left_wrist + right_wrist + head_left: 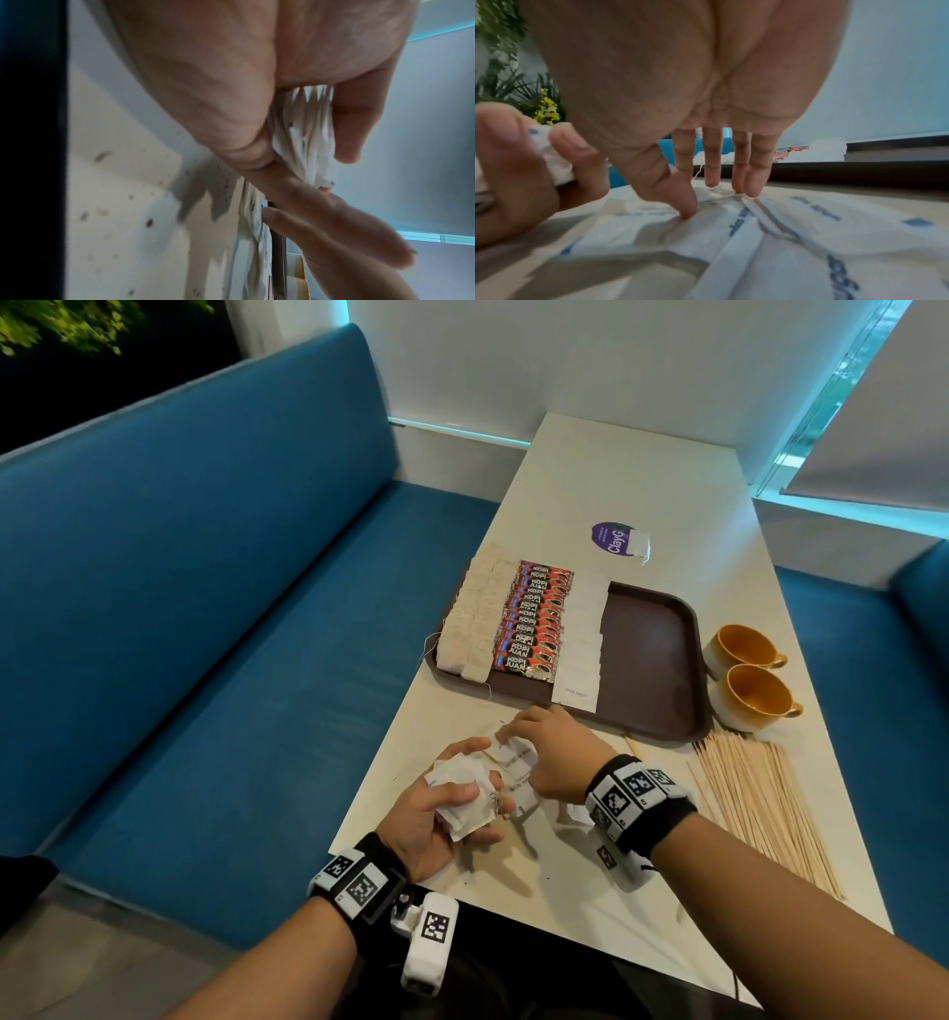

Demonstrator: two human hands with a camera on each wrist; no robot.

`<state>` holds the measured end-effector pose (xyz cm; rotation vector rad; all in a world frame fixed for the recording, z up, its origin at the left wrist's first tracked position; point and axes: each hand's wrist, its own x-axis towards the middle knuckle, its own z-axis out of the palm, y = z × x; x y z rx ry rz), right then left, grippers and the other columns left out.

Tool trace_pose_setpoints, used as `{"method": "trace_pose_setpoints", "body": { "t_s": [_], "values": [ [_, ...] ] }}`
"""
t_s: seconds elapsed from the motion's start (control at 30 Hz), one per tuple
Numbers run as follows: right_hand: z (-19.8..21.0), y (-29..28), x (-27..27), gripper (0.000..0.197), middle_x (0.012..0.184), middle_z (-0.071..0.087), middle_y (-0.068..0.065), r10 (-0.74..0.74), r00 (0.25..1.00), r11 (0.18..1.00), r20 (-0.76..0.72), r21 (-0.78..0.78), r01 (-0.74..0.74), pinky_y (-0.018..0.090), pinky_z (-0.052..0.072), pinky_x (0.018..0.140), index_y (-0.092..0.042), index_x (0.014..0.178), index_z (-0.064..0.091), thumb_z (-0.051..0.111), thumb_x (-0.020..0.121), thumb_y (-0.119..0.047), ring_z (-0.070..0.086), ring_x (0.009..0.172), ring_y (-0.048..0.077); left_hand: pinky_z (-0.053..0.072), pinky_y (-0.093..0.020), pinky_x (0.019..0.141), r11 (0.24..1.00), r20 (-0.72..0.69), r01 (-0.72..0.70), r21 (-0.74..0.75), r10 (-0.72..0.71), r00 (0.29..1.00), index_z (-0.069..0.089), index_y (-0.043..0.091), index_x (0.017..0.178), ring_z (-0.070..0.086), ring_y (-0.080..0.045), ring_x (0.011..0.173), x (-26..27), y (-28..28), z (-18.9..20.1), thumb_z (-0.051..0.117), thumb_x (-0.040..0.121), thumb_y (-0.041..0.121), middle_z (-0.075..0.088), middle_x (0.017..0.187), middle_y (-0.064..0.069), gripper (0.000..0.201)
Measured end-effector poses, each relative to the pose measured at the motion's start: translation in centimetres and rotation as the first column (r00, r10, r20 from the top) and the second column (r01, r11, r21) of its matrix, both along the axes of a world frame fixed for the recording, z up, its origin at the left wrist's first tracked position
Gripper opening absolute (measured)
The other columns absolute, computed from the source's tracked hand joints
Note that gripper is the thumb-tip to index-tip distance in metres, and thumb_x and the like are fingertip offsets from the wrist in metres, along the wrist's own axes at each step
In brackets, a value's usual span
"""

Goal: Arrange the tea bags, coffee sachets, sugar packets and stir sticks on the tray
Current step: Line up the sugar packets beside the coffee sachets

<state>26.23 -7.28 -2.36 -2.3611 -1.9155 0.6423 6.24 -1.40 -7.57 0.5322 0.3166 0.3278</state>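
Note:
The brown tray (pixel 647 649) carries a column of tea bags (pixel 475 613), a column of red coffee sachets (pixel 534 618) and a column of white sugar packets (pixel 580 639); its right half is bare. In front of the tray my left hand (pixel 452 793) grips a bunch of sugar packets (pixel 306 132). My right hand (pixel 534 747) reaches down onto loose sugar packets (pixel 782 233) on the table, its straight fingertips (pixel 713 182) and thumb touching them. Wooden stir sticks (pixel 760 798) lie in a heap to the right of my right wrist.
Two orange cups (pixel 744 649) (pixel 755 701) stand right of the tray. A purple round sticker (pixel 611 539) with a lone tea bag (pixel 639 541) lies behind the tray. A blue bench (pixel 205 608) runs along the table's left edge.

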Motion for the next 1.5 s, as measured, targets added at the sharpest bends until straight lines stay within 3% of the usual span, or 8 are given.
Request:
{"method": "trace_pose_setpoints", "body": {
  "t_s": [0.4,0.6,0.8,0.9,1.1,1.2,1.33,1.5],
  "values": [
    [0.1,1.2,0.5,0.027,0.121,0.059,-0.004,-0.040,0.999,0.992,-0.034,0.120,0.044,0.037,0.047,0.097,-0.023,0.117,0.072,0.052,0.099,-0.019,0.057,0.113,0.021,0.058,-0.039,0.060,1.000,-0.036,-0.007,0.016,0.007,0.999,0.055,0.020,0.137,0.062,-0.038,0.094,0.2,0.1,0.0,0.068,0.081,-0.002,0.057,0.107,-0.020,0.061],
    [0.2,1.0,0.6,0.020,0.115,0.061,-0.001,-0.144,0.980,0.976,-0.137,0.146,0.164,0.034,0.047,0.090,-0.016,0.111,0.069,0.052,0.103,-0.022,0.060,0.103,0.021,0.058,-0.037,0.064,0.997,-0.014,-0.011,0.071,0.012,1.000,0.057,0.015,0.118,0.059,-0.036,0.098,0.2,-0.2,-0.1,0.072,0.080,-0.007,0.054,0.122,-0.019,0.047],
    [1.4,-0.5,0.7,0.013,0.090,0.073,0.000,-0.434,0.748,0.816,-0.503,0.132,0.562,0.021,0.054,0.059,-0.019,0.101,0.068,0.057,0.103,-0.024,0.071,0.069,0.008,0.061,-0.039,0.063,0.999,-0.088,-0.040,0.032,0.042,0.995,0.056,0.015,0.117,0.064,-0.038,0.096,0.6,-0.2,0.0,0.090,0.076,0.018,0.058,0.117,-0.021,0.053],
    [2.5,-1.6,-0.5,0.011,0.092,0.075,0.005,-0.389,0.640,0.765,-0.663,0.154,0.625,0.027,0.060,0.073,-0.018,0.098,0.068,0.058,0.103,-0.020,0.074,0.072,0.007,0.059,-0.040,0.060,0.996,-0.176,-0.068,-0.064,0.056,0.983,0.058,0.011,0.121,0.066,-0.040,0.090,0.9,-0.4,0.9,0.075,0.087,0.049,0.064,0.112,-0.024,0.054],
    [1.8,-3.5,-4.3,0.011,0.102,0.063,-0.010,-0.047,0.907,0.885,-0.419,0.403,0.232,0.023,0.051,0.086,-0.019,0.102,0.073,0.063,0.098,-0.018,0.060,0.090,0.007,0.063,-0.042,0.064,0.983,-0.160,-0.010,-0.181,-0.019,0.987,0.057,0.011,0.141,0.070,-0.036,0.098,1.0,0.0,0.3,0.038,0.092,0.074,0.066,0.128,-0.020,0.081],
    [0.4,-4.3,-4.7,0.018,0.109,0.057,-0.015,0.093,0.950,0.906,-0.297,0.421,0.043,0.020,0.040,0.094,-0.025,0.109,0.075,0.064,0.095,-0.021,0.046,0.103,0.006,0.064,-0.043,0.068,0.988,-0.148,0.005,-0.155,-0.029,0.989,0.056,0.018,0.143,0.067,-0.031,0.102,0.6,0.1,0.2,0.061,0.091,0.061,0.062,0.133,-0.019,0.067],
    [0.2,-5.4,-3.8,0.026,0.117,0.058,-0.015,0.106,0.953,0.920,-0.283,0.391,0.014,0.013,0.033,0.098,-0.034,0.117,0.073,0.063,0.095,-0.027,0.042,0.113,0.007,0.063,-0.037,0.060,1.000,-0.134,0.018,0.007,-0.017,0.991,0.059,0.023,0.135,0.066,-0.033,0.095,0.3,-0.2,0.4,0.072,0.084,0.009,0.066,0.126,-0.018,0.055],
    [0.7,-6.7,0.8,0.030,0.107,0.064,-0.011,-0.295,0.860,0.782,-0.417,0.412,0.468,0.017,0.046,0.086,-0.031,0.101,0.076,0.063,0.092,-0.006,0.058,0.098,0.002,0.062,-0.042,0.058,0.999,-0.068,0.025,0.032,-0.023,0.997,0.060,0.016,0.120,0.066,-0.051,0.103,0.2,-0.2,0.2,0.065,0.078,-0.014,0.064,0.116,-0.022,0.052]
  ]
}}
